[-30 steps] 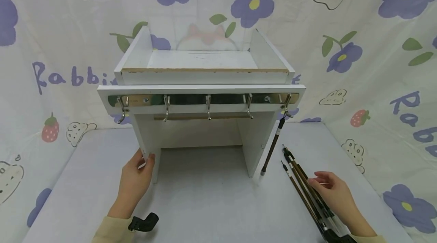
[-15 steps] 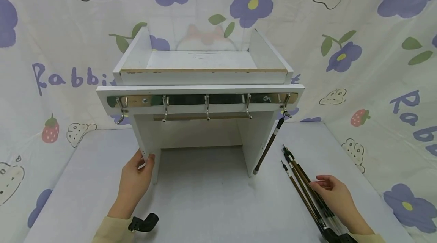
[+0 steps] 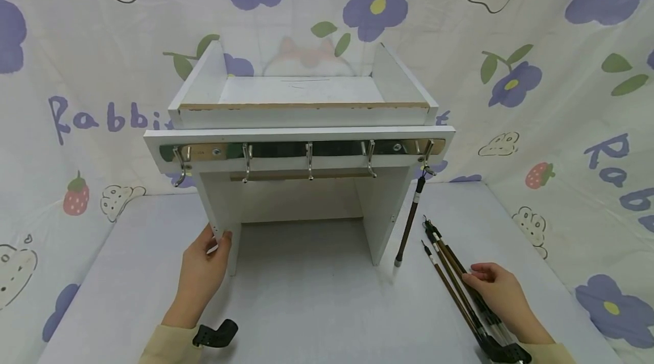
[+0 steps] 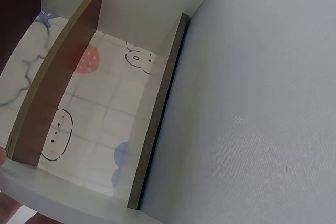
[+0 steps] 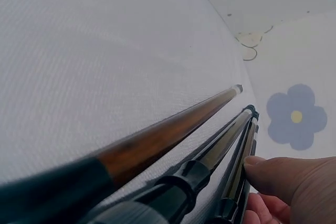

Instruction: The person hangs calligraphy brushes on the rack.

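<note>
A white shelf (image 3: 306,133) stands on the white table, with a shiny strip of metal hooks (image 3: 337,149) across its front. Low on the shelf's left side panel (image 3: 218,205), my left hand (image 3: 198,276) grips the edge between thumb and fingers. From the far right hook hangs a dark-handled writing brush (image 3: 411,219) by its loop, slightly slanted. Several more brushes (image 3: 443,272) lie side by side on the table at the right. My right hand (image 3: 503,301) is over them; in the right wrist view its thumb and fingers pinch the rightmost brush (image 5: 238,167).
Behind the shelf hangs a pale cloth (image 3: 516,182) printed with flowers and rabbits. The shelf has an upper tray with side walls (image 3: 403,83). Inside it, a brown-edged crossbar (image 4: 58,72) and a low board edge (image 4: 160,108) appear in the left wrist view.
The hanging brush swings: its lower end went left to the shelf's right panel, then came back right. Both hands stay almost in place.
</note>
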